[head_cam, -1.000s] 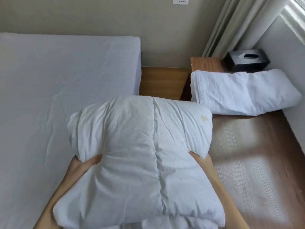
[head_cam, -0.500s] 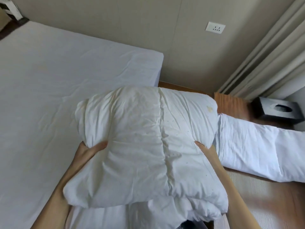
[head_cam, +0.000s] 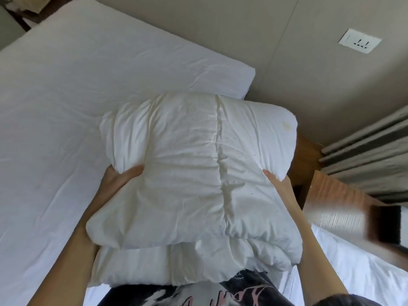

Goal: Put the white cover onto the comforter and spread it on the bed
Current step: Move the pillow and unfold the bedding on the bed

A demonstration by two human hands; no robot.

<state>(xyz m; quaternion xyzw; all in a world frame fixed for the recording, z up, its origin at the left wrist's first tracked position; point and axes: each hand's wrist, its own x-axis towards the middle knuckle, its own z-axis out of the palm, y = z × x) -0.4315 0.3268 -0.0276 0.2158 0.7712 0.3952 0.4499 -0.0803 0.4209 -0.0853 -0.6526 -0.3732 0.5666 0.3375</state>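
Note:
A folded, puffy white comforter point(head_cam: 194, 177) with faint yellow stains fills the middle of the view, held up in front of my chest over the bed's edge. My left hand point(head_cam: 120, 176) grips its left side, thumb on top and fingers hidden underneath. My right hand point(head_cam: 277, 181) grips its right side the same way. The bed point(head_cam: 66, 102) with a wrinkled white sheet spreads to the left. A folded white cover point(head_cam: 353, 266) lies at the lower right, partly hidden by my right arm.
A beige wall with a white socket point(head_cam: 359, 43) runs behind the bed. Grey curtains point(head_cam: 371, 160) hang at the right. A wooden side table point(head_cam: 331, 206) stands between bed and curtains, with a dark, blurred box point(head_cam: 385, 226) on it.
The view has swung left toward the bed. The comforter has come along with both hands still gripping its sides, and the white cover has slid to the lower right.

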